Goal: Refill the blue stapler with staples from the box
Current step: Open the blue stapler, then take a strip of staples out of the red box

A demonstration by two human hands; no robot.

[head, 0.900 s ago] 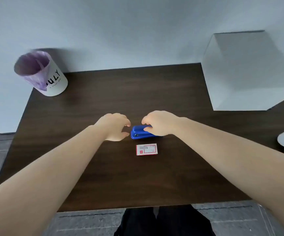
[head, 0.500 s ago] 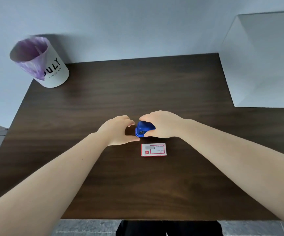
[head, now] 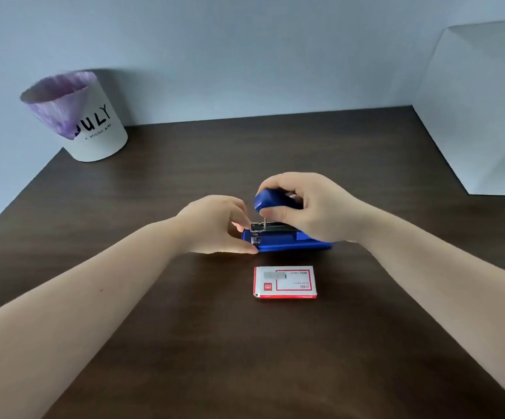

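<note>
across the dark table [head: 184, 343] mid-frame, the blue stapler [head: 287, 241] lay just above the closed staple box [head: 285, 282], kept near for loading. her left hand [head: 215, 225] pinched its front end, likely to steady it, while the right hand [head: 311, 204] gripped the lid [head: 270, 199], lifted to bare the metal tray [head: 270, 227].

The desk [head: 184, 343] was dark wood-grain with a soft, satin sheen. The blue stapler [head: 278, 241] looked like smooth, glossy plastic — its exposed channel [head: 270, 226] bright metal. The staple box [head: 285, 282] was matt printed card. The bin [head: 78, 116] held a thin, crinkled purple plastic liner.
</note>
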